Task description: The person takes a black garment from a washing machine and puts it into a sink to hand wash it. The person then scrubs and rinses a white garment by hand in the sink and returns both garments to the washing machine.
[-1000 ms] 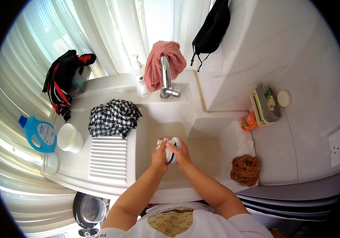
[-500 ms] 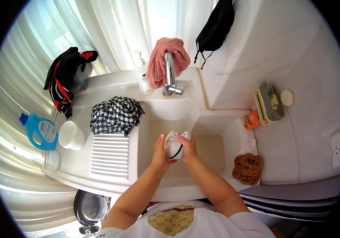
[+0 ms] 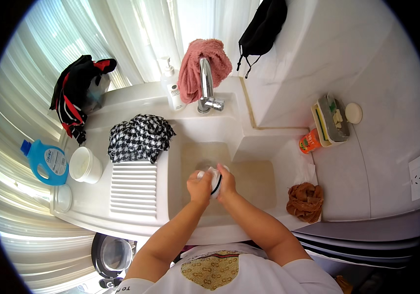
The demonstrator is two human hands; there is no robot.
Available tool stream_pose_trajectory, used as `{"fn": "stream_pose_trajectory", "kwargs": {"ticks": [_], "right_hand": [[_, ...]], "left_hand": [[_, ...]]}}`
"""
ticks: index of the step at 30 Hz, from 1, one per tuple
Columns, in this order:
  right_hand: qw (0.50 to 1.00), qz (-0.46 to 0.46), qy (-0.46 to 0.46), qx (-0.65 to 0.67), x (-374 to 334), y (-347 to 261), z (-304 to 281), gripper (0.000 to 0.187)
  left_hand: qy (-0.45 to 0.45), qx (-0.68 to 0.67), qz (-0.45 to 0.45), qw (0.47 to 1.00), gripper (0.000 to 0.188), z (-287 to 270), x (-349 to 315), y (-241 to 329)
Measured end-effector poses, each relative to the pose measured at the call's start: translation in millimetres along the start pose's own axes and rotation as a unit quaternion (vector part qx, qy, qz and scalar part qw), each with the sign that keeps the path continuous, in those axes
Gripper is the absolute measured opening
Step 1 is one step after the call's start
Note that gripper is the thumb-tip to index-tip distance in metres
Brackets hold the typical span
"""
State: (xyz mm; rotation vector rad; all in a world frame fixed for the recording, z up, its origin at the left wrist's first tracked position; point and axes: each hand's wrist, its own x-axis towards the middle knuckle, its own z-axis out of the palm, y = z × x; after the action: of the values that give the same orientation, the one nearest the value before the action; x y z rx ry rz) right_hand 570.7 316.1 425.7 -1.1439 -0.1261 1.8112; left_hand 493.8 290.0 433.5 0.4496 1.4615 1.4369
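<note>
Over the water in the white sink [image 3: 205, 132], a bunched white cloth [image 3: 215, 179] with a dark stripe is squeezed between my two hands. My left hand [image 3: 199, 186] wraps round its left side with the fingers curled in. From the right, my right hand [image 3: 227, 183] presses against it, thumb on top. Most of the cloth is hidden inside the hands, so its exact kind does not show. Cloudy water [image 3: 254, 181] lies in the basin beneath.
Left of the basin are a ridged washboard [image 3: 133, 190], a black-and-white checked cloth [image 3: 141, 138], a white tub [image 3: 85, 165] and a blue detergent bottle [image 3: 46, 162]. A pink towel [image 3: 202, 68] hangs over the faucet [image 3: 207, 88]. A brown cloth [image 3: 305, 202] sits at the right rim.
Both hands have closed tighter round the white cloth, and less of it shows. The left hand has curled its fingers over it. The whole view has shifted slightly.
</note>
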Motion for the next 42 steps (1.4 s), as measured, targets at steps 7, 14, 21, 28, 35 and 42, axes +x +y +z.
{"fn": "stream_pose_trajectory", "kwargs": {"ticks": [7, 14, 21, 28, 35, 42], "right_hand": [[0.999, 0.018, 0.026, 0.003, -21.7, -6.7, 9.7, 0.012], [0.999, 0.041, -0.001, -0.030, -20.4, -1.1, 7.3, 0.010], [0.999, 0.039, -0.009, -0.037, -28.0, 6.6, 8.3, 0.010], [0.999, 0.041, 0.013, 0.024, -6.8, 20.2, -15.6, 0.022], [0.998, 0.002, 0.015, -0.058, -59.2, 0.6, 7.7, 0.055], [0.991, -0.095, 0.009, -0.098, -96.8, 18.1, 12.8, 0.052]], "left_hand": [[-0.050, 0.061, 0.035, 0.996, 0.011, -10.4, -2.8, 2.7], [-0.122, 0.079, 0.041, 0.989, 0.012, -25.5, -3.7, 10.8], [-0.151, 0.082, 0.042, 0.984, 0.013, -37.7, -6.5, 11.4], [-0.162, 0.257, 0.039, 0.952, 0.032, -44.3, 9.0, 4.4], [-0.335, 0.123, -0.196, 0.913, 0.062, -65.8, 5.3, 47.9], [-0.356, 0.052, -0.200, 0.911, 0.064, -94.6, -8.4, 60.3]]}}
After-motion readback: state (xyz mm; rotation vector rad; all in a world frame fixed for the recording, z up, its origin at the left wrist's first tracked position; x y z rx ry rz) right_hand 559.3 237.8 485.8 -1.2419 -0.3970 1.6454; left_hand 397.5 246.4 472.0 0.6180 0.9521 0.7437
